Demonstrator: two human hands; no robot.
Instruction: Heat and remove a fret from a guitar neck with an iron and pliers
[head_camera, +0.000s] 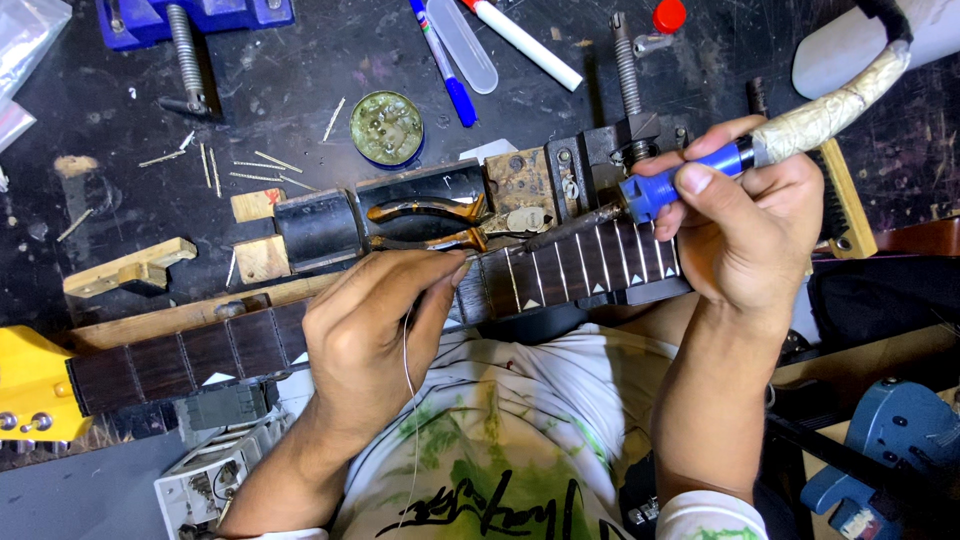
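Your right hand grips the blue-handled soldering iron, its tip just beyond your fingers on the fretboard; your left hand pinches thin wire against the frets, fingertips closed

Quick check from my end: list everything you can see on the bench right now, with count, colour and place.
guitar neck: one, dark fretboard, yellow headstock, across the bench
soldering iron: one, blue handle, taped cord, tip on the fretboard
thin wire: one, silver, hanging below the left grip
pliers: one, orange-brown handles, behind the neck
round tin: one, green, bench centre
pens: two, blue and white, top centre
fret wire pieces: several, silver, upper left
wood blocks: several, tan, left
left hand: on the neck
right hand: holding the soldering iron
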